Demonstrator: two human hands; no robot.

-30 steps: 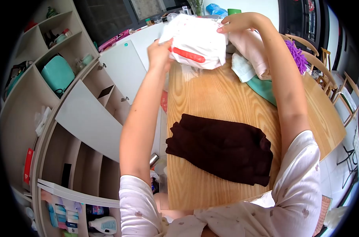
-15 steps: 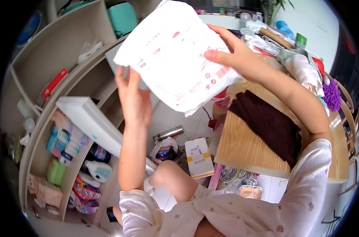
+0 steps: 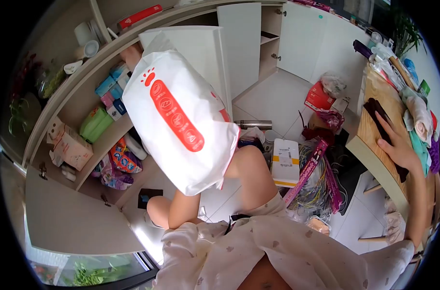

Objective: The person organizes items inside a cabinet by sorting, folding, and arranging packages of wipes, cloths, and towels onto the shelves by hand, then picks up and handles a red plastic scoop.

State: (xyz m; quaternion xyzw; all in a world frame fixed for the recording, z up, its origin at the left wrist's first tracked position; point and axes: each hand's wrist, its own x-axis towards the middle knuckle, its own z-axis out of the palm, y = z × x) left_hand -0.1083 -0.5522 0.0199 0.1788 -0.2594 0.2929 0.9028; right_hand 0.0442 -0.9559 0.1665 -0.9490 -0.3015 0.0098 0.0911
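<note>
A puffy white plastic package (image 3: 200, 106) with a red paw print and a red strip of icons is held up in front of me. My left forearm (image 3: 183, 210) rises behind it; the package hides my left hand and its fingers. On the wooden table (image 3: 380, 157) at the right lies a dark brown cloth (image 3: 373, 107). My right hand (image 3: 398, 145) rests on this cloth, thumb and fingers apart.
At the left, open cabinet shelves hold a green pack (image 3: 95, 124), tissue packs and a detergent bag (image 3: 124, 155). A white cabinet door (image 3: 239, 48) stands open. On the floor are a steel flask (image 3: 256, 124), a white box (image 3: 285, 162), bundled wires and a red box (image 3: 319, 96).
My view has swung to the left. The package has come down and turned to another printed side. My right hand has let go of it and moved onto the brown cloth.
</note>
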